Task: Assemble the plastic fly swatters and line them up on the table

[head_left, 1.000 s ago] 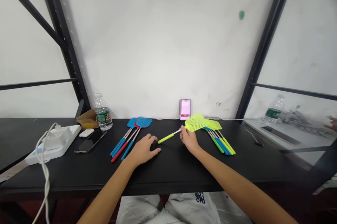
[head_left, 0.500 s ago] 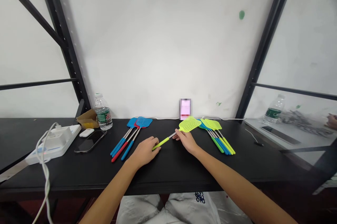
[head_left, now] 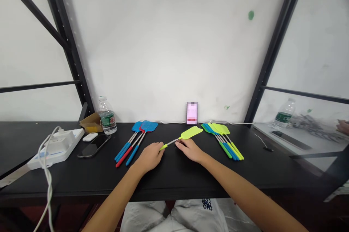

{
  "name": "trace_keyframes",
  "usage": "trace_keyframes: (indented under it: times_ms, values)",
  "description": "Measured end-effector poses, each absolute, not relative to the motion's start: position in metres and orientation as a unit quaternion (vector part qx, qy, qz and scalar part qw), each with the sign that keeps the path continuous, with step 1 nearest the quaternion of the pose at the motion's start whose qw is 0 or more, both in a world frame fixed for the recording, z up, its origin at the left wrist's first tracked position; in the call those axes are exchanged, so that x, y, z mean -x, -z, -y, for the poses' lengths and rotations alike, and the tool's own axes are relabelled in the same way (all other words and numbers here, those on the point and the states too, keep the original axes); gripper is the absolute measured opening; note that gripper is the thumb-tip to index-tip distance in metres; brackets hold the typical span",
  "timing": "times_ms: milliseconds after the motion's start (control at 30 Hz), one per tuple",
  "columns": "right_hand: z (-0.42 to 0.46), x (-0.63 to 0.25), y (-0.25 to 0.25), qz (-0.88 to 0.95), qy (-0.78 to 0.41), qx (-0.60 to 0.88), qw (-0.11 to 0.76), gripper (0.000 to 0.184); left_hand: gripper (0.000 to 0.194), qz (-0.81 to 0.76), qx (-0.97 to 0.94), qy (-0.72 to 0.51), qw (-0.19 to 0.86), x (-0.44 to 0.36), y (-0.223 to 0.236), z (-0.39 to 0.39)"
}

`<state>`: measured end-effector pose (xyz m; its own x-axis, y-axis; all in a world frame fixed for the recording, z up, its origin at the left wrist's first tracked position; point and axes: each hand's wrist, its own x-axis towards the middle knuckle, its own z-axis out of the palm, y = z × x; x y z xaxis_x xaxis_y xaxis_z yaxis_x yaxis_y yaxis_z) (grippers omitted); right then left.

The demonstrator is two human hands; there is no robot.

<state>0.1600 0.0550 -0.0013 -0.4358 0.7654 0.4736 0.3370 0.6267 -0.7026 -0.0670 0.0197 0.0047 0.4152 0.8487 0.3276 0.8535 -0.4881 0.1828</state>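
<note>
A yellow-green fly swatter (head_left: 191, 132) is held slantwise above the middle of the black table, its head up to the right. My left hand (head_left: 151, 156) is closed around its handle. My right hand (head_left: 191, 150) is just below the metal shaft near the head, thumb and fingers parted; it does not grip the shaft. To the left lie several blue swatters (head_left: 149, 126) and a red swatter (head_left: 124, 156), side by side. On the right rests a fanned group of green, blue and yellow-green swatters (head_left: 228, 144).
At the left are a power strip (head_left: 58, 148) with white cables, a phone (head_left: 94, 146), a white earbud case (head_left: 89, 137), a cardboard box (head_left: 91, 123) and a water bottle (head_left: 107, 117). A small blurred screen (head_left: 192, 114) stands against the wall. A short cable (head_left: 265, 147) lies right.
The yellow-green swatter has turned in my left hand, so its head now shows narrower and slightly lower. My right hand has let go of the shaft and shifted slightly left and down.
</note>
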Motion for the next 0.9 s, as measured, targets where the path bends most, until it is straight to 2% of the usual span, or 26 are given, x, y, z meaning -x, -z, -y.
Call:
trace_keyframes:
  times_ms: [300, 500, 633, 900]
  values:
    - [-0.061, -0.165, 0.004, 0.691, -0.351, 0.385, 0.501, 0.039, 0.023, 0.521, 0.829, 0.204, -0.013, 0.07, 0.001, -0.027]
    - [-0.072, -0.174, -0.002, 0.507, -0.555, 0.337, 0.567, 0.039, 0.024, 0.524, 0.827, 0.204, -0.019, 0.071, 0.002, -0.028]
    - [-0.077, -0.185, -0.009, 0.403, -0.632, 0.304, 0.588, 0.037, 0.023, 0.521, 0.83, 0.2, -0.016, 0.072, 0.001, -0.028]
    - [-0.08, -0.194, -0.01, 0.355, -0.671, 0.266, 0.594, 0.037, 0.024, 0.513, 0.834, 0.203, -0.012, 0.07, 0.001, -0.029]
